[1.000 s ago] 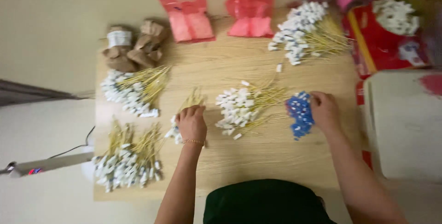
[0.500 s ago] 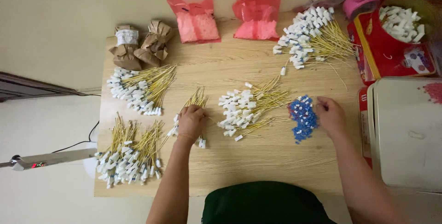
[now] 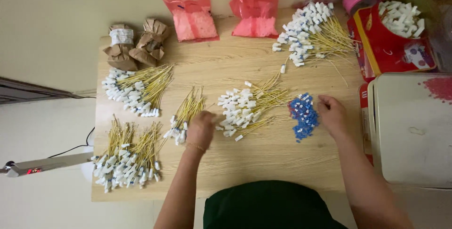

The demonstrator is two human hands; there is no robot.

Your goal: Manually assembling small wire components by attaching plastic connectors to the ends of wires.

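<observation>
Yellow-wire bundle w/ white plugs (image 3: pixel 184 116) lying left of centre on wooden table (image 3: pixel 263 163), left hand (image 3: pixel 200 129) resting palm-down at its plug end, fingers curled loosely, grip itself hidden, so can't tell whether pinching. Right hand (image 3: pixel 332 114) set at edge of blue clip pile (image 3: pixel 303 116), fingertips down among clips, apparently picking one; loose heap of white-plug wires (image 3: pixel 245 106) between the two hands. Best handled, by the look of it: single wire & single clip at a time, plug ends kept aligned, finished pcs kept apart from loose heap to avoid tangles.
</observation>
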